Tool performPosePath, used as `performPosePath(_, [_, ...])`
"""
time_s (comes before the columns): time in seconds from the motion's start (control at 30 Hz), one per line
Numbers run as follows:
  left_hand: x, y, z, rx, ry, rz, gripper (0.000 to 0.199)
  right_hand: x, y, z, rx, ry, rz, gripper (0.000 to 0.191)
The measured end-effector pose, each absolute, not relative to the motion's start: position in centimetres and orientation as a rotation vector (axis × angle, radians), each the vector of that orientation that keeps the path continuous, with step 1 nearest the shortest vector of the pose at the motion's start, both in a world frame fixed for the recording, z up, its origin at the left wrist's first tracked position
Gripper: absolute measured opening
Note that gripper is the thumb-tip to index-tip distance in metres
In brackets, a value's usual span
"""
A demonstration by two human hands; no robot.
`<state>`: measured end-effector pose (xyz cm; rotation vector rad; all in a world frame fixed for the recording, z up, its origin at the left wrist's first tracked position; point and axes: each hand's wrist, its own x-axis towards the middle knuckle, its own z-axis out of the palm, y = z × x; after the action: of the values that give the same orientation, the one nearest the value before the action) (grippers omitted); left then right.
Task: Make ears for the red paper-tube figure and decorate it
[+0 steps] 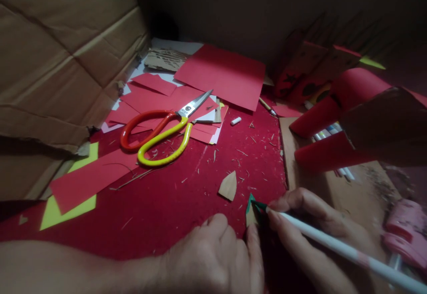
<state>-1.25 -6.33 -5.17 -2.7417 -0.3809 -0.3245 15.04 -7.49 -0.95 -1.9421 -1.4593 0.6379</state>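
Between the fingertips of my right hand, a white-barrelled green felt-tip pen is gripped close to its tip. That tip touches a small cardboard piece, whose upper edge is coloured green. My left hand is curled, with a finger and thumb at the lower end of this piece; the grip itself is partly hidden. Just beyond lies a second, uncoloured pointed cardboard piece on the dark red cloth. Scissors with one red and one yellow handle rest farther off, blades apart, on red paper.
Red paper sheets pile up at the back. A large cardboard panel stands on the left. To the right are a red paper-covered cardboard construction, a pink glue gun and several pens. A white cap lies mid-cloth among scraps.
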Motion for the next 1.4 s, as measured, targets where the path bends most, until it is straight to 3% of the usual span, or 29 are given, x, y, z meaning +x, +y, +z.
performPosePath(1.4, [-1.13, -6.32, -5.13, -2.768, -0.426, -0.346, 0.036, 15.31, -7.73, -0.92, -1.82, -1.618, 0.688, 0.018])
